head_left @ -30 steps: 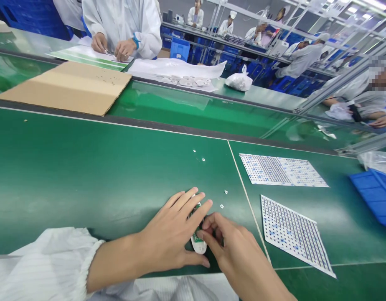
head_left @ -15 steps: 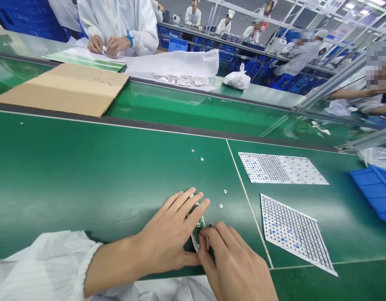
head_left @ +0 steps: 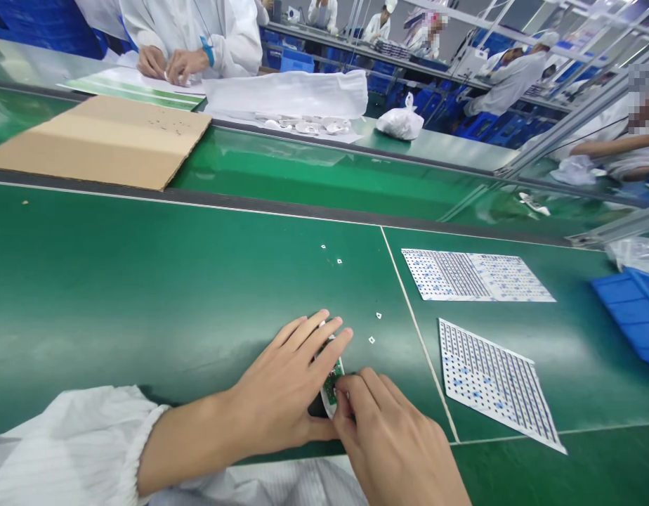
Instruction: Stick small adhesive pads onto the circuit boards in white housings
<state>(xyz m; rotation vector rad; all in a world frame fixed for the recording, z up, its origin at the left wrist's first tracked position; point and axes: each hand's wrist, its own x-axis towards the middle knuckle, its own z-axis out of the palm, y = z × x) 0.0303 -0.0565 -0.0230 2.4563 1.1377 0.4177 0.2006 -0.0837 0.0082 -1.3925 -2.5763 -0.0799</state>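
A narrow white casing with a green circuit board (head_left: 331,380) in it lies on the green table, partly hidden by my hands. My left hand (head_left: 285,383) reaches across it, fingers extended over its upper part and thumb by its near end, holding it in place. At the lower end of the board, my right hand (head_left: 388,429) has thumb and forefinger pinched together. Whatever is between those fingertips is too small and covered to make out. Small white pieces with holes lie beyond my hands, among them one piece (head_left: 371,340) and another (head_left: 339,261).
Two white sheets of dotted rows, a far sheet (head_left: 477,275) and a near sheet (head_left: 498,383), lie to the right. A blue bin (head_left: 633,309) stands at the right edge. Cardboard (head_left: 97,144) rests across the dark rail. Opposite, a co-worker's hands (head_left: 171,65) handle something small.
My right fingertips have shifted slightly on the board, and a small white piece seen on it earlier is now less distinct. The left hand keeps its place; the whole view has tilted slightly.
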